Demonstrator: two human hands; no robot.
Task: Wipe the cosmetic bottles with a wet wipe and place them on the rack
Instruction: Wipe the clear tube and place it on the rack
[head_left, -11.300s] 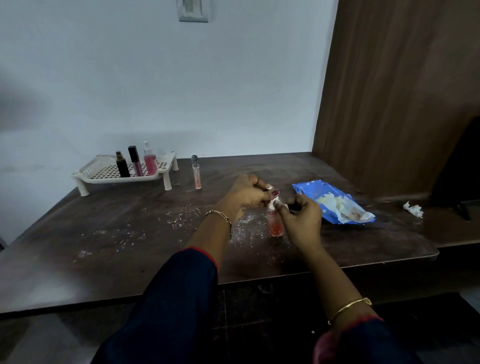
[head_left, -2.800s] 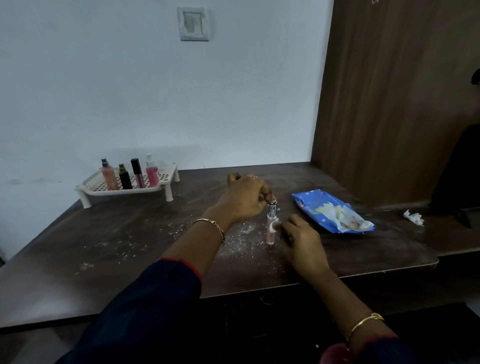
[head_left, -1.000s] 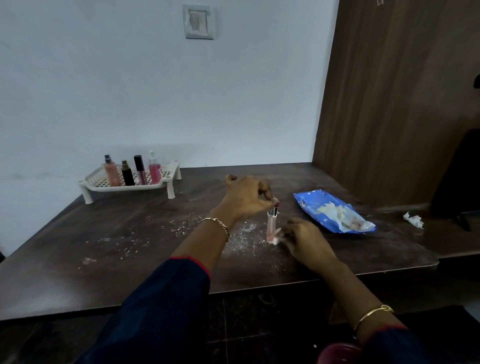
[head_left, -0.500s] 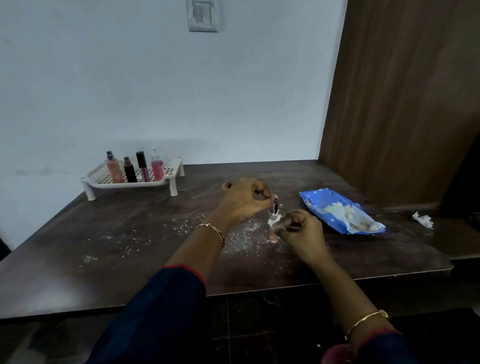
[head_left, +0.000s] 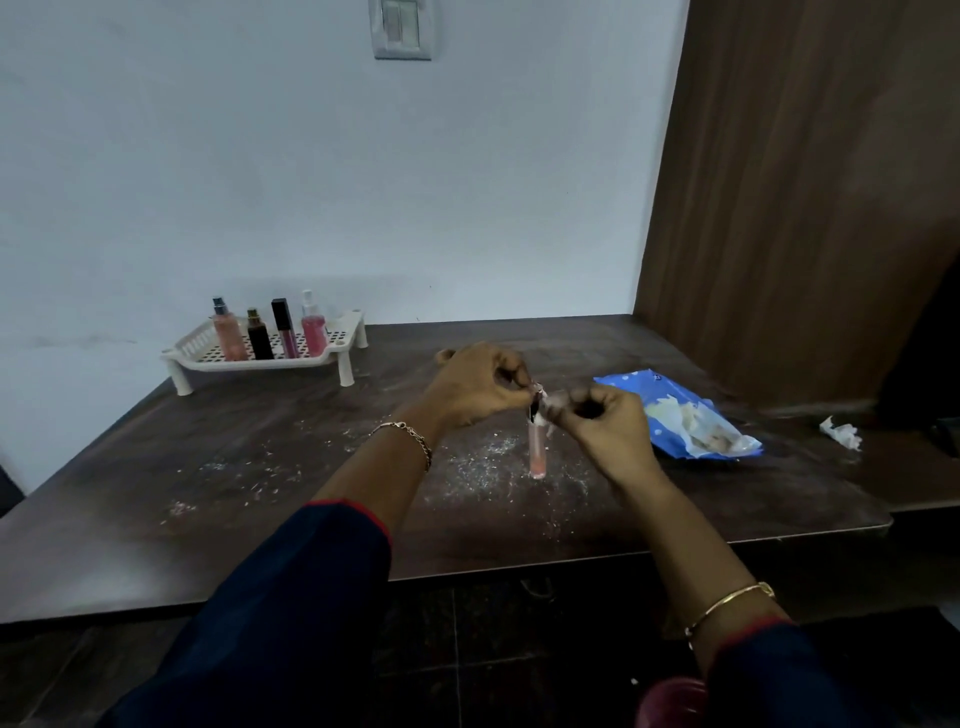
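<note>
- The left hand (head_left: 478, 387) pinches the cap end of the slim pink tube (head_left: 537, 449) between curled fingers and thumb, as it did half a second ago.
- The tube stands upright, well to the right of the rack (head_left: 260, 365) and nearer the person. Its base is down at the table (head_left: 260, 467), but whether it rests there or hangs just above cannot be told.
- The right hand (head_left: 605, 434) is curled round a bunched wet wipe (head_left: 545, 413), pressing it against the top of the tube, just under the left fingertips.
- A second ago this hand was low at the tube's base. Half a second ago it was at mid-tube. Now it has climbed to the cap end, leaving the pink body bare.
- The rack holds a peach spray bottle (head_left: 228, 335), a dark bottle (head_left: 260, 340), a black-capped gloss tube (head_left: 284, 332) and a pink spray bottle (head_left: 314, 332), all upright in one row.
- Eleven seconds ago the rack held three, and the slim tube stood on the table just right of the rack.
- The blue wipe packet (head_left: 670, 410) lies open far to the right of the rack, where it was before. A crumpled wipe (head_left: 841, 434) lies farther right again.
- White specks (head_left: 483, 467) are scattered over the table, right of the rack and nearer the person.
</note>
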